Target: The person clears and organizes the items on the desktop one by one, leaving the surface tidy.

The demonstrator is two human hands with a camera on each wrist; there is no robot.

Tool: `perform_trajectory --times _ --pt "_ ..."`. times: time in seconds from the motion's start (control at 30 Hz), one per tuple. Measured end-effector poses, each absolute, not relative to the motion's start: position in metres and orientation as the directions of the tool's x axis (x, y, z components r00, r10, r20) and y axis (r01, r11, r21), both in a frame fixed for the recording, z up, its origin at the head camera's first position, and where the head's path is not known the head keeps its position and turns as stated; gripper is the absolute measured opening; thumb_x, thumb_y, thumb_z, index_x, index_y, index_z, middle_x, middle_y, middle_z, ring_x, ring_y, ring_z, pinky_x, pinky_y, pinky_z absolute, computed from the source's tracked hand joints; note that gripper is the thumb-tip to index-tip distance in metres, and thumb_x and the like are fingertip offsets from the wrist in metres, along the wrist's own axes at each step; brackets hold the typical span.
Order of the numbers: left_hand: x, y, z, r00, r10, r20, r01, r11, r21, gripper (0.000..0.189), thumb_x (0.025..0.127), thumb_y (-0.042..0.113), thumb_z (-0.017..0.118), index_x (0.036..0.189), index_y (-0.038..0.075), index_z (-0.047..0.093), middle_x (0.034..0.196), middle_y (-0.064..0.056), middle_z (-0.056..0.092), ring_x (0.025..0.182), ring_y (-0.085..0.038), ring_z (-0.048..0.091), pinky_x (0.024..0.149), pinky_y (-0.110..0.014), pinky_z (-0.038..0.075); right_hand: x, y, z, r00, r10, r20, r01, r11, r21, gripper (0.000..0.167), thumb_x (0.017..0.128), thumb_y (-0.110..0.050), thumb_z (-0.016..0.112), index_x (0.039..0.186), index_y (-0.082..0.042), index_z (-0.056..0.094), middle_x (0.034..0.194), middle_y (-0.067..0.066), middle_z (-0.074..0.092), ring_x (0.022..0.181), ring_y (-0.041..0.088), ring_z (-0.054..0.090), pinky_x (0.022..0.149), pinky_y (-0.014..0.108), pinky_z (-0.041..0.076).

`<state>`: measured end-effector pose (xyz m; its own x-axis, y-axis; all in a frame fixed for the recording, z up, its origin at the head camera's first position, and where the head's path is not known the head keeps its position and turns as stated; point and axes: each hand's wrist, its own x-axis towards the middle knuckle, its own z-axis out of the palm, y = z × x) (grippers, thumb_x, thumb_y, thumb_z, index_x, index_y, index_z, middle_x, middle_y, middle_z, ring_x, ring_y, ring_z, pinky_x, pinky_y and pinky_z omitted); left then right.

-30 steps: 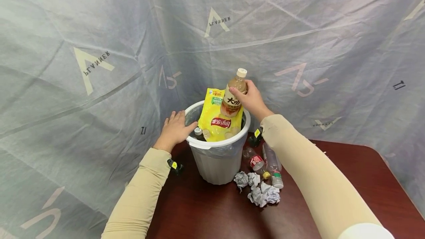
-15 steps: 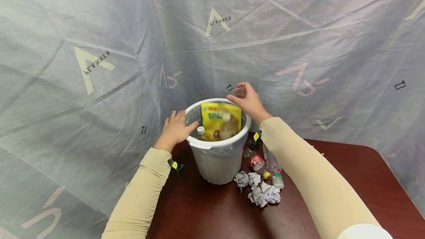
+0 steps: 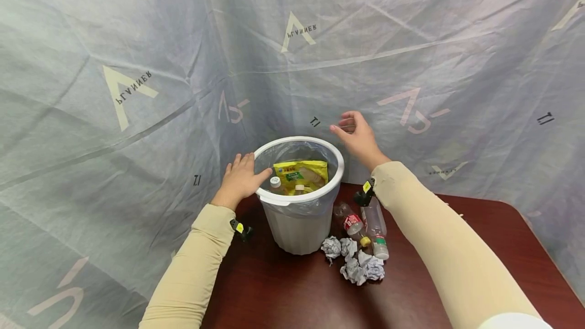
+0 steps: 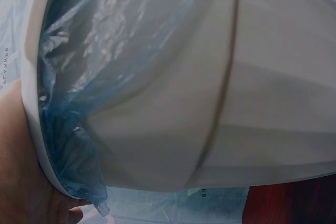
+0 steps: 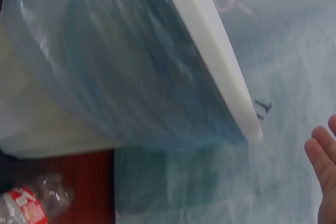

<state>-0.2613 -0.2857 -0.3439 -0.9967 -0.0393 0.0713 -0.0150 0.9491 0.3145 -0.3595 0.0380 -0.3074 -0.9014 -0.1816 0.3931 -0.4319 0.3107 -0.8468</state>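
A white trash bin (image 3: 298,225) lined with a thin plastic bag (image 4: 79,145) stands on the table. Inside it lie a yellow chip bag (image 3: 315,168) and bottles, of which a white cap (image 3: 275,182) and a second pale cap (image 3: 299,188) show best. My left hand (image 3: 239,179) rests on the bin's left rim with its fingers spread. In the left wrist view the rim covers part of that hand. My right hand (image 3: 358,138) hangs in the air above and right of the rim, fingers loosely bent and holding nothing.
Right of the bin lie a red-labelled plastic bottle (image 3: 353,223) and a clear bottle (image 3: 376,227) with a green label. Several crumpled paper balls (image 3: 354,268) sit in front of them on the dark red table (image 3: 274,298). A grey printed curtain (image 3: 411,39) hangs behind.
The milk-tea bottle has left my right hand and dropped into the bin. The chip bag has sunk lower inside. My right hand has moved off to the right; my left hand stays put.
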Motion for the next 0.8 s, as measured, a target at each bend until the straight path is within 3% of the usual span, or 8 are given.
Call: perform_trajectory --times 0.4,0.8 --pt "-0.263 -0.286 -0.345 -0.997 -0.025 0.067 -0.003 0.951 0.309 0.094 0.099 0.067 0.038 0.162 0.001 0.013 0.166 -0.021 0.017 0.154 -0.041 -0.001 0.12 -0.063 0.003 -0.368 0.106 -0.33 -0.922 -0.111 0.371 -0.383 0.404 -0.831 0.071 0.092 -0.055 0.067 0.143 -0.012 0.044 0.135 0.013 0.057 0.13 0.033 0.053 0.101 0.054 0.047" --pt "-0.264 -0.287 -0.346 -0.997 -0.029 0.069 -0.006 0.95 0.311 0.098 0.097 0.071 0.036 0.162 0.002 0.013 0.166 -0.021 0.018 0.155 -0.04 -0.002 0.121 -0.062 0.003 -0.364 0.144 -0.371 -0.952 -0.095 0.29 -0.302 0.419 -0.856 0.076 0.095 -0.051 0.067 0.152 -0.012 0.037 0.146 0.017 0.049 0.136 0.037 0.047 0.104 0.058 0.044"
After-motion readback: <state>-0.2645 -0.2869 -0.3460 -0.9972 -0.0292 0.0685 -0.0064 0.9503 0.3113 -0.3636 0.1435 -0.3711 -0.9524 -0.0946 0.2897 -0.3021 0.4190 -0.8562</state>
